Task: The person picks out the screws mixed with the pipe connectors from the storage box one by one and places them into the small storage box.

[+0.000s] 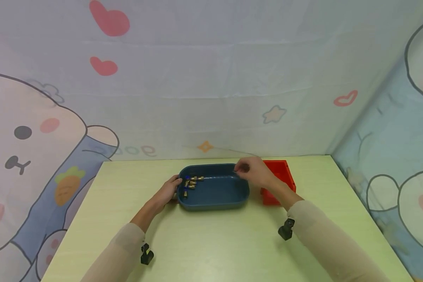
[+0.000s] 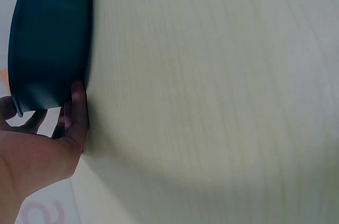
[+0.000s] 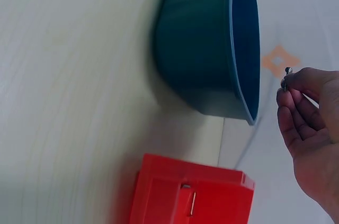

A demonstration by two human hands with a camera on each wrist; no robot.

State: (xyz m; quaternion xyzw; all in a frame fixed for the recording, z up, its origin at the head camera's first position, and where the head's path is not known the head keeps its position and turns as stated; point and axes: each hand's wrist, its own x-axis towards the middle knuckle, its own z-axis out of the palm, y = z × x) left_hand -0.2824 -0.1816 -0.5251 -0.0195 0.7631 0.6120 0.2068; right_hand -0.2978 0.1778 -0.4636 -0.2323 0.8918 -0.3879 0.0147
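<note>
your left hand (image 1: 167,190) curls round the left end of the blue tray (image 1: 220,192), thumb at the rim; your right hand (image 1: 255,172) pinches a small metal piece (image 3: 287,71) above its right end. brass fittings (image 1: 201,178) lie inside, leftward; a red bin (image 1: 283,172) stands just right.

Tray (image 1: 220,192) stands on table (image 1: 215,243), near the back edge. Fittings (image 1: 192,187) lie in tray, left end. Bin (image 1: 270,199) stands right of tray, nearer table's right edge.
</note>
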